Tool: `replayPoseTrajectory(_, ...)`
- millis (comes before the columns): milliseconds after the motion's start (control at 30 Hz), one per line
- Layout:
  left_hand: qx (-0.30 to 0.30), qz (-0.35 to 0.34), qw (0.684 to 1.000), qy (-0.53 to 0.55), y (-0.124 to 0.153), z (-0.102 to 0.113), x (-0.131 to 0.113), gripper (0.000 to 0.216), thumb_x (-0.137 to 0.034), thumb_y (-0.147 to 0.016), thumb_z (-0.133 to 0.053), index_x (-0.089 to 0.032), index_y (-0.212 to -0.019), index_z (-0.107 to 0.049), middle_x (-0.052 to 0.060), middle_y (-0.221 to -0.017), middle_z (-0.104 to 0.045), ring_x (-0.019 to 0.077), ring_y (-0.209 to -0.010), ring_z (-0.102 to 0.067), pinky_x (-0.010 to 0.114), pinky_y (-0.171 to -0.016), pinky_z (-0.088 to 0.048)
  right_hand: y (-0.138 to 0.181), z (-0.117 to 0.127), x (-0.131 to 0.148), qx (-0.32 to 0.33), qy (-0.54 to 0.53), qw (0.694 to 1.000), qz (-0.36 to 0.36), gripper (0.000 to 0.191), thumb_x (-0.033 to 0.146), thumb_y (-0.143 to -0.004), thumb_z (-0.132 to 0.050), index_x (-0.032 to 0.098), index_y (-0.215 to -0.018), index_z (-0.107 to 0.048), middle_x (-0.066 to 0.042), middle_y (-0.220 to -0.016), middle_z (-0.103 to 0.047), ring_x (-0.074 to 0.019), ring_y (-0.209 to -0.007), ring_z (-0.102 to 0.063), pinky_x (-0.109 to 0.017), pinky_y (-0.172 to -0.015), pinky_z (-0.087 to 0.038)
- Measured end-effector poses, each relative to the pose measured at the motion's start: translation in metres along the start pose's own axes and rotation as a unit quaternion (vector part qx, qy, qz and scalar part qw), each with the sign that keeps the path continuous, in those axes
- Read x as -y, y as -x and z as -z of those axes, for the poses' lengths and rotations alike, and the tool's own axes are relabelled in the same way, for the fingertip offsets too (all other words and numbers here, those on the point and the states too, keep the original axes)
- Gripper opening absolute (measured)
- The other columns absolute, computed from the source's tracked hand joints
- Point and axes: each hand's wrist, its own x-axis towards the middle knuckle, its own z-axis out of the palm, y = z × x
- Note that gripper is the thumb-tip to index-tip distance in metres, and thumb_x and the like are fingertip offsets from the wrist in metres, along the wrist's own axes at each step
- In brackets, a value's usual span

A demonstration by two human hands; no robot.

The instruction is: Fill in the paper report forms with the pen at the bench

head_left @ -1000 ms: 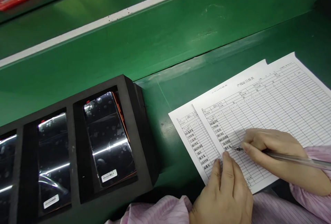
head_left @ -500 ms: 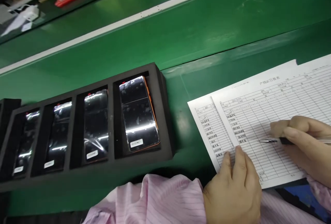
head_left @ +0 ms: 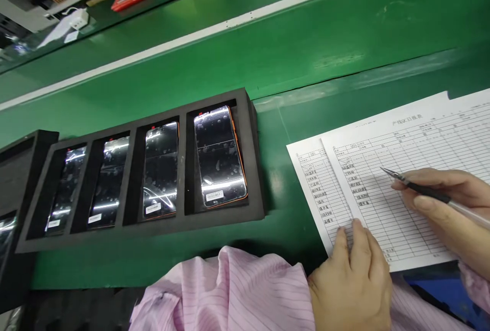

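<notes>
Head view: green surface (head_left: 245, 66) runs wide, up and away beyond both hands. Black foam tray (head_left: 141, 224) lies well to the left of the left hand, four slots in a row, a dark glossy phone (head_left: 219, 156) in each (white labels near their lower ends; the nearest phone has an orange edge). Printed forms (head_left: 413, 132), two sheets overlapped, lie under and ahead of both hands. Pink striped sleeve (head_left: 237, 295) bunches at the near edge, leading to the left hand.

Left hand (head_left: 350, 280): fingers together, flat, fingertips pressing the near edge of the forms. Right hand (head_left: 447, 208): fingers closed in a pinch on a pen (head_left: 421, 191), which slants up-left, its tip just above the top sheet, not clearly touching. The two hands are near each other, apart.
</notes>
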Motion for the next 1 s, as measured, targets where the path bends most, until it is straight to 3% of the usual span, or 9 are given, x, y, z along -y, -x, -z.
replayPoseTrajectory(100, -0.024, -0.034, 0.999, 0.007, -0.003, 0.002, 0.007, 0.046, -0.015, -0.097, -0.027, -0.021, -0.114, -0.069, -0.001, -0.115, -0.069, 0.0178, -0.113, -0.061, 0.029, -0.094, -0.045, 0.001, 0.003, 0.005, 0.085, 0.024, 0.993, 0.079, 0.024, 0.053, -0.076, -0.071, 0.031, -0.070, -0.069, -0.004, -0.072, -0.069, -0.0212, -0.067, -0.068, -0.028, -0.058, -0.060)
replayPoseTrajectory(200, -0.030, -0.057, 0.998, 0.023, -0.006, 0.003, 0.014, 0.045, -0.016, -0.096, -0.028, -0.021, -0.110, -0.070, -0.002, -0.111, -0.070, 0.0184, -0.111, -0.062, 0.030, -0.093, -0.044, 0.001, 0.001, 0.009, 0.145, 0.054, 0.986, 0.061, 0.030, 0.047, -0.078, -0.069, 0.026, -0.057, -0.064, -0.003, -0.057, -0.064, -0.0188, -0.049, -0.062, -0.024, -0.040, -0.053)
replayPoseTrajectory(300, -0.036, -0.061, 0.997, 0.033, -0.009, 0.002, 0.016, 0.047, -0.014, -0.096, -0.027, -0.020, -0.105, -0.072, -0.002, -0.109, -0.071, 0.0175, -0.109, -0.064, 0.029, -0.092, -0.043, 0.001, -0.004, 0.006, 0.129, 0.078, 0.987, 0.047, 0.023, 0.040, -0.074, -0.070, 0.024, -0.060, -0.062, -0.002, -0.060, -0.066, -0.0187, -0.052, -0.064, -0.022, -0.044, -0.054)
replayPoseTrajectory(433, -0.052, -0.053, 0.996, 0.047, -0.010, 0.000, 0.016, 0.046, -0.015, -0.096, -0.027, -0.021, -0.097, -0.073, -0.004, -0.106, -0.072, 0.0163, -0.106, -0.065, 0.030, -0.091, -0.043, 0.004, -0.006, -0.001, 0.151, 0.117, 0.972, 0.139, 0.032, 0.024, -0.083, -0.062, 0.021, -0.055, -0.048, 0.002, -0.056, -0.061, -0.0122, -0.049, -0.060, -0.017, -0.045, -0.050)
replayPoseTrajectory(533, -0.057, -0.060, 0.995, 0.062, -0.012, 0.000, 0.018, 0.046, -0.015, -0.096, -0.027, -0.022, -0.093, -0.073, -0.005, -0.106, -0.072, 0.0175, -0.107, -0.064, 0.031, -0.092, -0.043, 0.005, -0.008, 0.000, 0.153, 0.130, 0.966, 0.166, 0.032, 0.017, -0.085, -0.056, 0.020, -0.056, -0.043, 0.004, -0.052, -0.056, -0.0098, -0.045, -0.055, -0.018, -0.042, -0.046)
replayPoseTrajectory(1000, -0.050, -0.075, 0.993, 0.078, -0.015, -0.001, 0.021, 0.048, -0.014, -0.096, -0.026, -0.022, -0.091, -0.072, -0.005, -0.104, -0.072, 0.0173, -0.105, -0.065, 0.029, -0.091, -0.045, 0.005, -0.011, -0.005, 0.157, 0.128, 0.954, 0.222, 0.028, 0.012, -0.087, -0.051, 0.022, -0.063, -0.041, 0.006, -0.052, -0.052, -0.0070, -0.041, -0.050, -0.016, -0.039, -0.043)
